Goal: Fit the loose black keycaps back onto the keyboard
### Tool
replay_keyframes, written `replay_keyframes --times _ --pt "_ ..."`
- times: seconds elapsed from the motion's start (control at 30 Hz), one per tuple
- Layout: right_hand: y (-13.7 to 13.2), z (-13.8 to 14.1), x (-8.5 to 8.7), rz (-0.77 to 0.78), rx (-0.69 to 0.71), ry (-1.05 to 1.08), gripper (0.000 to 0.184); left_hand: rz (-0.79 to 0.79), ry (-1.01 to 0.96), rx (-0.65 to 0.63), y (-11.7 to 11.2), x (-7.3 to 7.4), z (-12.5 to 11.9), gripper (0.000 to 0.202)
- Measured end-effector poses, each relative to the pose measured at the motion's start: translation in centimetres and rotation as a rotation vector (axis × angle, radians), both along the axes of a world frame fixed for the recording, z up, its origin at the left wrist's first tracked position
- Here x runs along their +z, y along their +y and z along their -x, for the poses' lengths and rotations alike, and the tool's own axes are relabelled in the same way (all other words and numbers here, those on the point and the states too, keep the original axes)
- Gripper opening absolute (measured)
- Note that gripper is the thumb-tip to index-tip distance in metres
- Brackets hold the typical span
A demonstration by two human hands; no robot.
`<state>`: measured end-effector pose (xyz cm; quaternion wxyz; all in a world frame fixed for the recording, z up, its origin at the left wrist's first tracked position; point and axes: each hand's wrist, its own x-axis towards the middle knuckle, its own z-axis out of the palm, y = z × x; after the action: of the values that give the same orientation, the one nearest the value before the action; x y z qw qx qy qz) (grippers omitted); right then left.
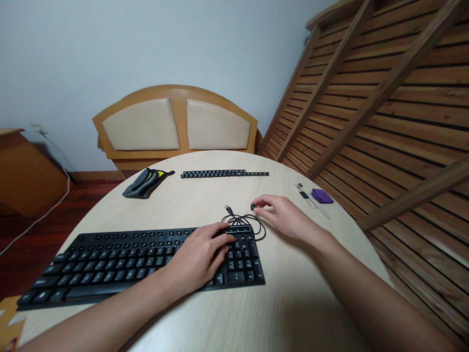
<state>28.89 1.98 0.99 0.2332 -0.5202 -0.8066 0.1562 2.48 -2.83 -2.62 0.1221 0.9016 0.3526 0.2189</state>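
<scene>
A black keyboard (120, 264) lies across the round wooden table (293, 313), near me. My left hand (200, 256) rests palm down on its right part, fingers stretched over the keys by the number pad. My right hand (284, 215) lies on the table just right of the keyboard's coiled black cable (245, 222). Its fingertips pinch a small black keycap (253, 207). A long row of removed black keycaps (224, 173) sits in a line at the far side of the table.
A black and yellow pouch (145, 182) lies at the far left of the table. A purple item (322, 196) and small slim tools (306, 194) lie at the right edge. A wooden headboard (176, 124) stands behind; a slatted bed frame (384, 98) leans at right.
</scene>
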Motion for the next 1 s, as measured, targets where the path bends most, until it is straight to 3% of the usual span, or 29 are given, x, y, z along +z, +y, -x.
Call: replay_keyframes --times 0.13,0.27,1.0 --pt "-2.5 0.8 0.1 0.067 0.155 0.009 0.017 -0.019 -0.002 -0.026 0.1 -0.2 0.2 0.034" --pt "-3.3 1.1 0.4 0.125 0.228 0.013 0.016 -0.036 0.001 -0.053 0.1 -0.1 0.3 0.037" --pt "-3.8 1.8 0.1 0.125 0.305 -0.009 0.016 -0.061 0.063 -0.060 0.0 0.0 0.2 0.039"
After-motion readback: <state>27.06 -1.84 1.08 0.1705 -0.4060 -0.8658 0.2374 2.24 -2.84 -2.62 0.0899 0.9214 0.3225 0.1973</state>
